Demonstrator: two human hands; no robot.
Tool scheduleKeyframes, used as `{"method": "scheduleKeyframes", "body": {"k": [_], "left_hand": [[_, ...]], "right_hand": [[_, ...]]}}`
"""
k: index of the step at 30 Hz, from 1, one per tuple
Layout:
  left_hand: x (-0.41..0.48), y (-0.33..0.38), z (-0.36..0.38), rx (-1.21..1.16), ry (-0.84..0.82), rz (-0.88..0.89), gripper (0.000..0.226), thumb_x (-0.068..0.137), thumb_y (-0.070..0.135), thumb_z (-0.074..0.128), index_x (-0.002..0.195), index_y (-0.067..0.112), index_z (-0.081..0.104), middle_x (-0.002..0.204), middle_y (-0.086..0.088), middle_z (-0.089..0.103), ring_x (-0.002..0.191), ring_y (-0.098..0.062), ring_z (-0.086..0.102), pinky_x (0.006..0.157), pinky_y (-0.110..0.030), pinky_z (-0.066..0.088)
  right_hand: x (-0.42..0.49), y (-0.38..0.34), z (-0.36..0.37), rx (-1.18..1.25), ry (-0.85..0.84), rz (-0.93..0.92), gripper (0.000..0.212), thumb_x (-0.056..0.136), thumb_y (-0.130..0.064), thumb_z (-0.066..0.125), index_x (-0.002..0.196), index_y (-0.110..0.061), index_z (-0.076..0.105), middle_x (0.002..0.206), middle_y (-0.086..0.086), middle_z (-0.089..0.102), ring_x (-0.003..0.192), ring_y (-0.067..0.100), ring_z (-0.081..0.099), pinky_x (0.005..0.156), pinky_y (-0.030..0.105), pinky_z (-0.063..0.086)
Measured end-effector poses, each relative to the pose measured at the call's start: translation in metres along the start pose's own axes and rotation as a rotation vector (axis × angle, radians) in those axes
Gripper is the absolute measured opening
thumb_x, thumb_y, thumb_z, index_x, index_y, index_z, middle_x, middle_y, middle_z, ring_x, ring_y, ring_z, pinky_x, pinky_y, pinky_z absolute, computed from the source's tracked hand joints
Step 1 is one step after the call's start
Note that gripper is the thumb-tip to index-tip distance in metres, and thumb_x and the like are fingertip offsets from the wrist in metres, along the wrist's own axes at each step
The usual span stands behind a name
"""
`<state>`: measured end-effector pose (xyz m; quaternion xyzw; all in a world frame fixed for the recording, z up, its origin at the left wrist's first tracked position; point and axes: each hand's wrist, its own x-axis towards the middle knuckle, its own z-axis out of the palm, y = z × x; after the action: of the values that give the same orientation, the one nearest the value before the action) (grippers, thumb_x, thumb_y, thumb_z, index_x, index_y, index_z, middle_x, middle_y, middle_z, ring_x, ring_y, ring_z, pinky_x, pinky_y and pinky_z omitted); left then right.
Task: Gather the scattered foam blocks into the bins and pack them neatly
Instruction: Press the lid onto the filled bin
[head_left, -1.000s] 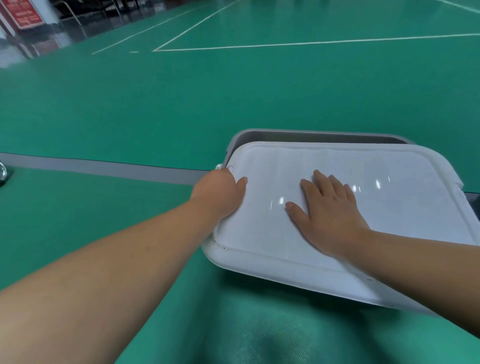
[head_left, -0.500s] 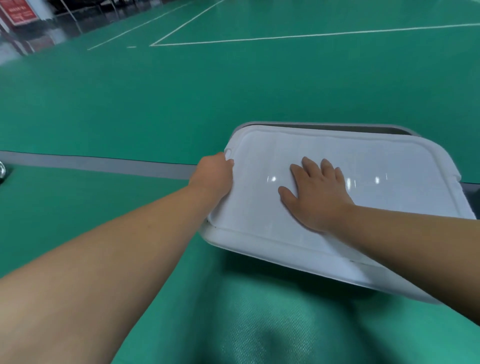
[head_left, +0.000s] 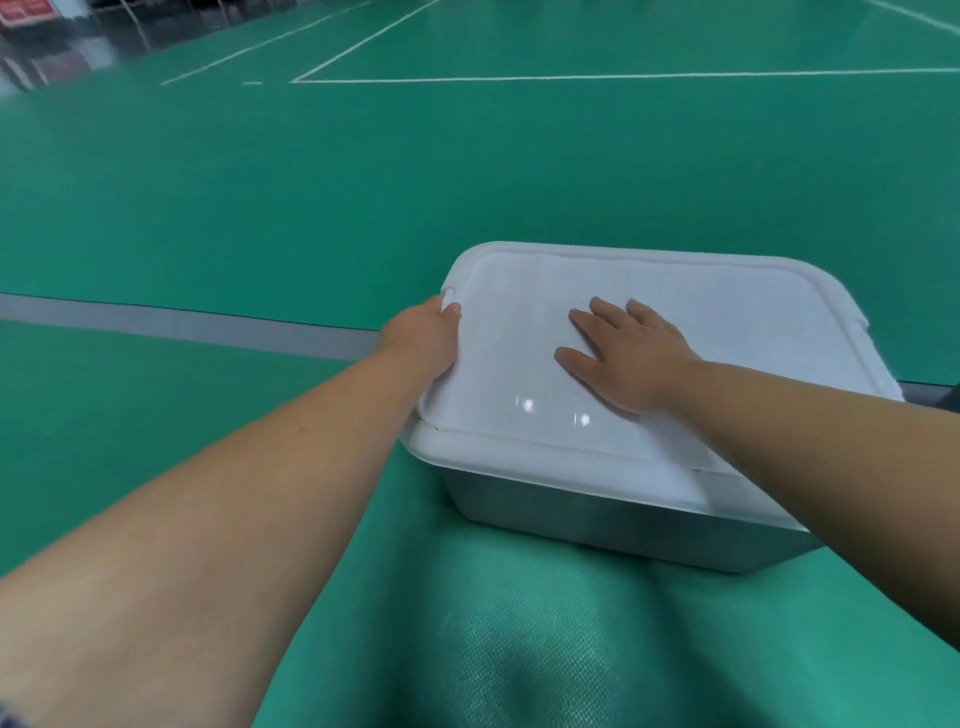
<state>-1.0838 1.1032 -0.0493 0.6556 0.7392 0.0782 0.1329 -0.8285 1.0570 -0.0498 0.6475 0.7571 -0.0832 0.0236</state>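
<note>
A grey plastic bin (head_left: 597, 514) stands on the green floor at centre right, covered by a white lid (head_left: 701, 312) that lies flat across its whole top. My left hand (head_left: 423, 340) grips the lid's left edge near the far corner, thumb on top. Palm down on the middle of the lid rests my right hand (head_left: 623, 358), its fingers spread. The lid hides the bin's inside, and no foam blocks are in view.
A grey strip (head_left: 182, 325) crosses the green sports floor (head_left: 311, 197) to the left of the bin. White court lines (head_left: 571, 78) run far ahead. A dark object (head_left: 948, 400) shows at the right edge behind the bin.
The lid has slid away from me and dropped flat over the bin, hiding the grey far rim. Both hands stayed on the lid and moved with it.
</note>
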Motion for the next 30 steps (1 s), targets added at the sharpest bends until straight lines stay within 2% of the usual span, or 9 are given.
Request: {"method": "scheduleKeyframes", "body": {"k": [3,5,9,11,14,22,24,26,30], "left_hand": [[0.008,-0.006,0.005,-0.111,-0.032,-0.082,0.058,0.108,0.051,0.02,0.163,0.032,0.027,0.157,-0.012,0.047,0.143,-0.038,0.04,0.115,-0.047,0.032],[0.01,-0.005,0.007,-0.226,-0.066,-0.18,0.069,0.105,0.06,0.024,0.165,0.024,0.021,0.163,-0.012,0.038,0.145,-0.038,0.039,0.115,-0.047,0.033],[0.014,-0.004,0.007,-0.287,-0.096,-0.338,0.084,0.101,0.069,0.031,0.154,0.004,0.041,0.151,-0.016,0.051,0.13,-0.038,0.053,0.099,-0.041,0.041],[0.016,-0.007,0.01,-0.283,0.03,-0.298,0.08,0.096,0.069,0.039,0.142,0.005,0.05,0.139,-0.016,0.058,0.117,-0.037,0.058,0.092,-0.04,0.044],[0.009,-0.003,0.01,0.044,0.224,-0.15,0.062,0.102,0.058,0.042,0.129,0.005,0.06,0.128,-0.017,0.056,0.114,-0.038,0.056,0.093,-0.045,0.046],[0.0,0.011,0.007,0.328,0.305,0.076,0.033,0.109,0.027,0.044,0.117,0.005,0.068,0.113,-0.012,0.055,0.106,-0.032,0.053,0.077,-0.039,0.04],[-0.001,0.013,0.006,0.382,0.289,0.065,0.028,0.107,0.022,0.046,0.12,0.007,0.066,0.116,-0.012,0.054,0.107,-0.031,0.053,0.076,-0.039,0.04],[-0.002,0.014,0.005,0.441,0.282,0.051,0.028,0.105,0.022,0.047,0.124,0.009,0.063,0.12,-0.012,0.052,0.109,-0.03,0.051,0.075,-0.038,0.037],[-0.011,0.049,0.006,0.4,0.299,0.149,0.041,0.105,0.039,0.045,0.126,0.007,0.058,0.126,-0.013,0.05,0.114,-0.032,0.047,0.087,-0.042,0.041]], "right_hand": [[0.002,0.0,0.003,-0.011,-0.007,0.001,0.08,0.094,-0.079,0.012,0.163,-0.039,0.007,0.172,-0.009,0.001,0.158,0.032,0.002,0.127,0.051,0.009],[0.002,-0.001,0.001,-0.025,-0.007,-0.007,0.08,0.095,-0.079,0.012,0.163,-0.038,0.007,0.172,-0.008,0.002,0.158,0.033,0.005,0.127,0.051,0.012],[0.005,-0.002,-0.001,-0.055,-0.017,-0.011,0.079,0.096,-0.077,0.012,0.164,-0.036,0.006,0.172,-0.007,0.002,0.157,0.035,0.005,0.126,0.052,0.013],[0.005,-0.002,0.0,-0.064,-0.024,-0.016,0.078,0.097,-0.076,0.012,0.164,-0.036,0.005,0.172,-0.007,0.001,0.157,0.035,0.005,0.126,0.052,0.012],[0.004,-0.003,-0.001,-0.067,-0.035,-0.013,0.078,0.097,-0.076,0.011,0.164,-0.036,0.003,0.172,-0.006,-0.002,0.157,0.035,0.002,0.126,0.053,0.01],[0.003,0.001,-0.002,-0.031,-0.069,-0.034,0.08,0.097,-0.076,0.012,0.164,-0.035,0.0,0.172,-0.006,-0.005,0.158,0.035,-0.004,0.127,0.05,0.005],[0.002,0.006,-0.011,0.007,-0.076,-0.069,0.078,0.098,-0.074,0.023,0.164,-0.032,0.013,0.172,-0.001,0.004,0.157,0.036,0.002,0.127,0.048,0.008],[0.0,0.018,-0.019,0.072,-0.051,-0.072,0.071,0.099,-0.066,0.039,0.155,-0.023,0.037,0.164,0.006,0.028,0.152,0.035,0.02,0.123,0.047,0.021],[-0.014,0.069,-0.022,0.08,0.059,0.171,0.06,0.095,-0.063,0.043,0.13,-0.015,0.054,0.155,0.012,0.038,0.14,0.038,0.039,0.111,0.051,0.038]]}}
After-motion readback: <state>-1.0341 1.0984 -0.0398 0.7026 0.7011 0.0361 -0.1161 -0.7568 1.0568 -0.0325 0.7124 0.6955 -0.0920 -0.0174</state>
